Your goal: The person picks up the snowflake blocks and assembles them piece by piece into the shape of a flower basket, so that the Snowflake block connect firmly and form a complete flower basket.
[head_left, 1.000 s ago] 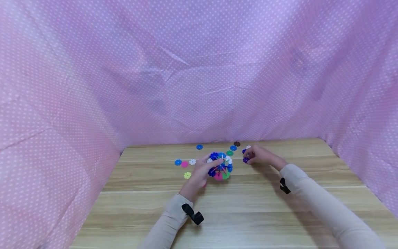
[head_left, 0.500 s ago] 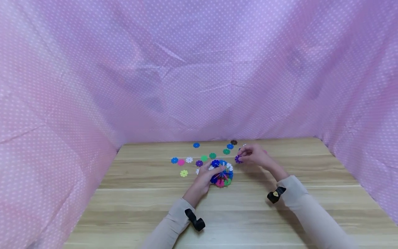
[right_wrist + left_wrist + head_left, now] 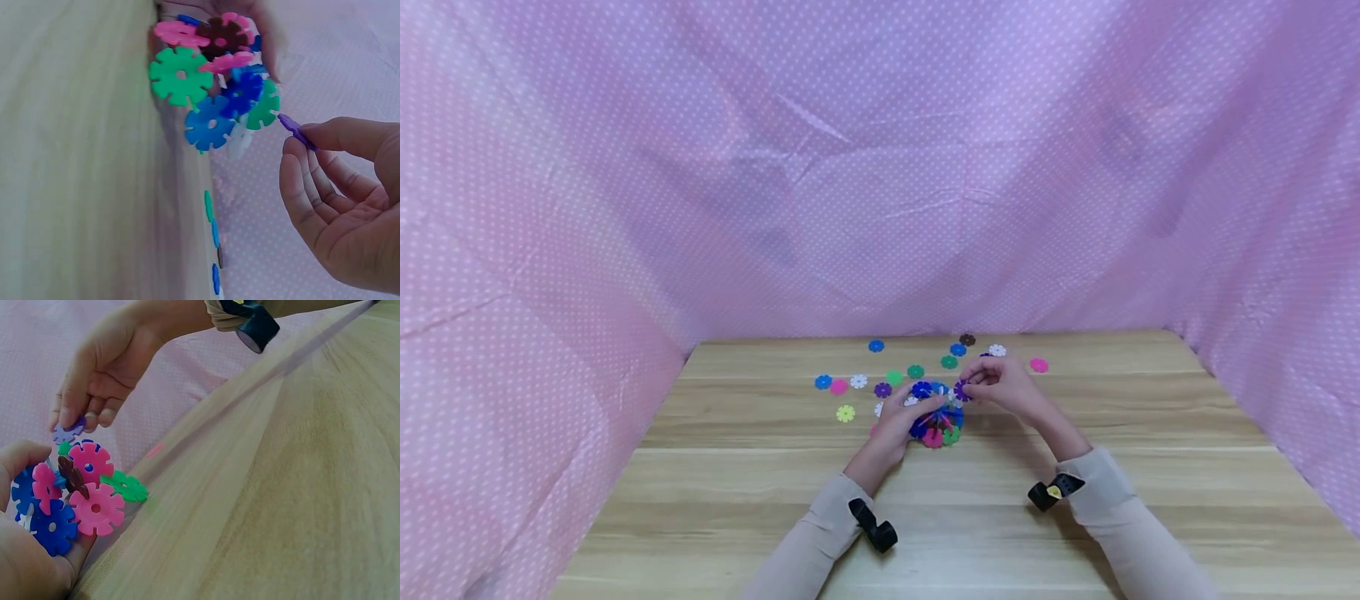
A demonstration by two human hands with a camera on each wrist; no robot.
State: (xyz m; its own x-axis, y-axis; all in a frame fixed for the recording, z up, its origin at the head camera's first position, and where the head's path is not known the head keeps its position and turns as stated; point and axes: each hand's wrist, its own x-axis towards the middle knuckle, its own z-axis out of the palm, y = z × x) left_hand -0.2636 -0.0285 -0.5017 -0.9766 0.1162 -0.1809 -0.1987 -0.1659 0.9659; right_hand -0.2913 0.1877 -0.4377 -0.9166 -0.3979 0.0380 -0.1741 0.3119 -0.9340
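Note:
My left hand (image 3: 895, 422) grips a cluster of interlocking plastic flower discs (image 3: 97, 509), joined by their slots in blue, pink, green, white and brown. Between thumb and fingertips, my right hand (image 3: 1006, 390) pinches one purple notched disc (image 3: 294, 130). In the right wrist view this disc is right beside a green disc (image 3: 264, 105) on the cluster's edge; whether they touch I cannot tell. The left wrist view has the purple disc just above the cluster, and the left palm lies behind and under the joined pieces.
Loose discs lie on the wooden table (image 3: 970, 517) beyond and left of the hands, among them a yellow disc (image 3: 846, 413), a brown disc (image 3: 967, 340) and a pink disc (image 3: 1039, 365). A polka-dot cloth (image 3: 880, 208) hangs around the back and sides.
My right hand has picked up the purple disc from the right-hand pieces and carried it left to the cluster. The left hand has shifted the cluster slightly nearer, still holding it.

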